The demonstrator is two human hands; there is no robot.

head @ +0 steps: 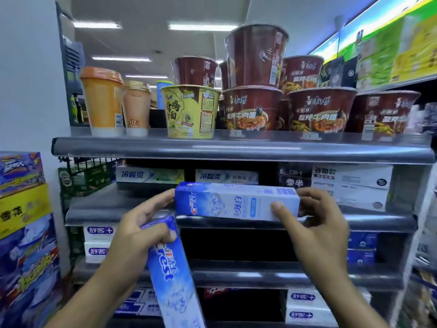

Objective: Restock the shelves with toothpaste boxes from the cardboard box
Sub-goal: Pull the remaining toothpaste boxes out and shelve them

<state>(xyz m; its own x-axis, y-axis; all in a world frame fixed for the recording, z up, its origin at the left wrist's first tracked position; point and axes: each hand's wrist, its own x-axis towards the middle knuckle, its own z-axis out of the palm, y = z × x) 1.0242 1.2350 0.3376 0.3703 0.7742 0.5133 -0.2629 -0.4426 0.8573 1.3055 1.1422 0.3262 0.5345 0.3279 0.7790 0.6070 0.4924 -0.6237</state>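
A blue and white Crest toothpaste box [236, 201] lies lengthwise at the front edge of the second shelf [99, 209]. My right hand [314, 223] grips its right end, thumb on the front face. My left hand [139, 228] holds a second Crest box [175, 273], which points down towards me, while its straight index finger touches the left end of the first box. The cardboard box is out of view.
Instant noodle cups [253, 107] and drink cups [101, 100] fill the top shelf. Other toothpaste boxes [149, 175] stand at the back of the second shelf and on lower shelves [98, 242]. Colourful cartons [23, 209] are stacked at the left.
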